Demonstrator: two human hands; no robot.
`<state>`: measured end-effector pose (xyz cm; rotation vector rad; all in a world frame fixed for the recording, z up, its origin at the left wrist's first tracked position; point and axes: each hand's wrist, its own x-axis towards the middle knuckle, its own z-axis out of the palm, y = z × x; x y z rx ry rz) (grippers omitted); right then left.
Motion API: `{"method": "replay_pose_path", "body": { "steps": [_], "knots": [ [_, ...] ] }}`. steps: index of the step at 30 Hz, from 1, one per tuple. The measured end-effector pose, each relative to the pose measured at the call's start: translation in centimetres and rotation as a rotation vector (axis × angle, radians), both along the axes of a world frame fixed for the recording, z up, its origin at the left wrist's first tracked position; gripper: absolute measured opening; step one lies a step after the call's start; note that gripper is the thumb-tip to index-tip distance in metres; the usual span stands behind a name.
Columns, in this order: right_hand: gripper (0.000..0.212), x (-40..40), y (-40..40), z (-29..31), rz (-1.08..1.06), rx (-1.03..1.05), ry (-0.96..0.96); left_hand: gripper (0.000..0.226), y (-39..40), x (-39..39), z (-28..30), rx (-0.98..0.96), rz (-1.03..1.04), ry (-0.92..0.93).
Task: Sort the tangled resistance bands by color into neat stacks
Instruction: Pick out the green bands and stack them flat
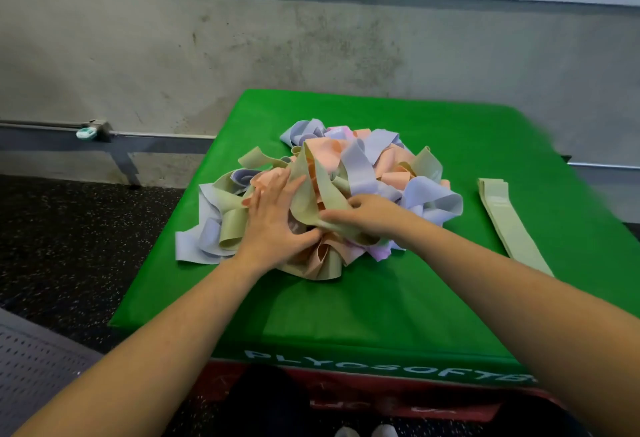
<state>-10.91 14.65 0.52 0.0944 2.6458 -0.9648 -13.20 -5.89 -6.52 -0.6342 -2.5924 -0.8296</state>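
The task is judged barely begun. One green band [509,221] is laid out flat to the right of the pile [346,176], well apart from it, as the start of a stack. No other stack is seen. Everything else is left in the pile: green, purple and peach bands looped through one another at the middle of the green box [346,315].

The left hand [273,225] is spread with straight fingers, pressed flat on the pile's near left side. The right hand [367,211] is curled onto a green loop [311,194] at the pile's near side and appears to grip it. Freeing this loop is judged to be the step in hand.

No containers are seen; the bands are carried by the box top alone.
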Motion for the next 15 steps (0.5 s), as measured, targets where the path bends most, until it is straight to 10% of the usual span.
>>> {"method": "replay_pose_path", "body": {
  "steps": [7,15],
  "knots": [
    [0.03,1.2,1.5,0.8,0.203,0.435,0.204,0.099,0.1,-0.1,0.9,-0.124,-0.039,-0.156],
    [0.02,5.5,4.9,3.5,-0.049,-0.228,0.383,0.066,1.2,0.4,2.4,-0.159,0.011,-0.245]
  ]
}}
